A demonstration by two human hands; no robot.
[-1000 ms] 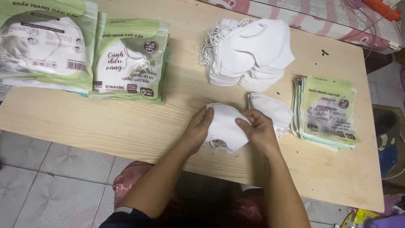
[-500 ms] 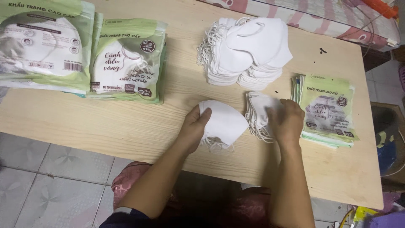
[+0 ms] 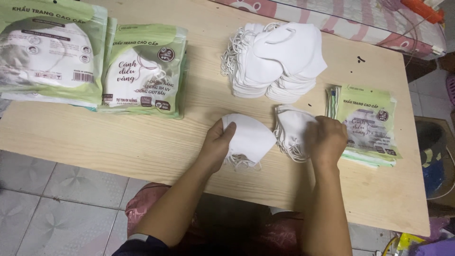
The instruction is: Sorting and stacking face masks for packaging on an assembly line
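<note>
Masks are the work here: a folded white mask (image 3: pixel 249 140) lies on the wooden table (image 3: pixel 142 142) just in front of the big pile of white masks (image 3: pixel 275 61), and the left hand (image 3: pixel 215 144) stays pressed on its left edge, fingers curled over the fabric with the thumb on top, much as half a second ago. A second before, both hands met on this one mask; since then the right hand (image 3: pixel 326 137) has gone to the small stack of masks (image 3: pixel 293 130) just right of it and now sits on that stack's right side, fingers bent down onto it, though whether they pinch a single mask I cannot tell. Touching that hand's far side is a flat stack of green packets (image 3: pixel 367 123). Well to the left of the pile lie two larger green filled packages (image 3: pixel 142 71) (image 3: pixel 47 52). Nothing lies between the two hands' masks.
</note>
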